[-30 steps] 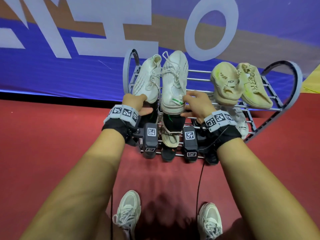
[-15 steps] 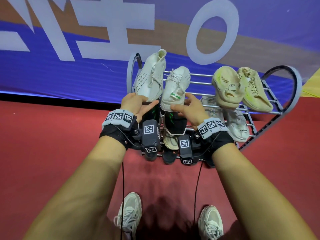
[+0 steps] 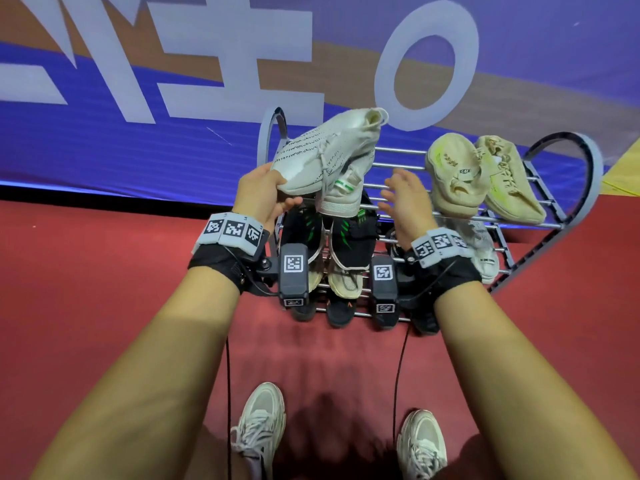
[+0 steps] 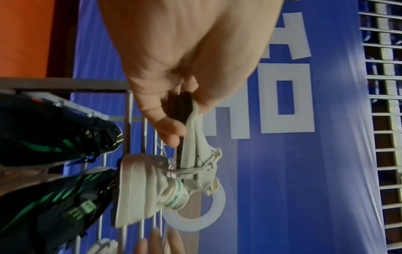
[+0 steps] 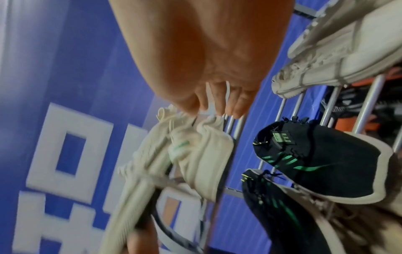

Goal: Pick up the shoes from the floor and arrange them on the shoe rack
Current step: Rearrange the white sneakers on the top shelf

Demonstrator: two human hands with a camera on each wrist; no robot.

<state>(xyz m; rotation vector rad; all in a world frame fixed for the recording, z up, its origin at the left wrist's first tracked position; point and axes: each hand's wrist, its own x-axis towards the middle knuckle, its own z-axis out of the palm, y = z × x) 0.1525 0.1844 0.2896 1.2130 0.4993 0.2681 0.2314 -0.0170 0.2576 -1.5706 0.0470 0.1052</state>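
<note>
My left hand (image 3: 277, 192) grips the toe of a white knit sneaker (image 3: 329, 150), held up and tilted above the top shelf of the metal shoe rack (image 3: 401, 149). In the left wrist view my fingers (image 4: 165, 123) pinch that sneaker (image 4: 193, 147) at its front end. Its white mate (image 3: 341, 199) lies on the top shelf just beneath, sole towards me. My right hand (image 3: 398, 192) hovers open beside them, fingers spread, holding nothing. A beige pair (image 3: 453, 174) rests on the right of the top shelf.
Black shoes with green stripes (image 3: 353, 237) fill the shelf below, with more shoes under them. A blue banner (image 3: 138, 161) hangs right behind the rack. Red floor (image 3: 86, 289) surrounds it. My own feet in white sneakers (image 3: 259, 420) stand in front of the rack.
My left hand has lifted the left white sneaker off the shelf and swung it over its mate. My right hand has let go of the other white sneaker and drawn away to the right.
</note>
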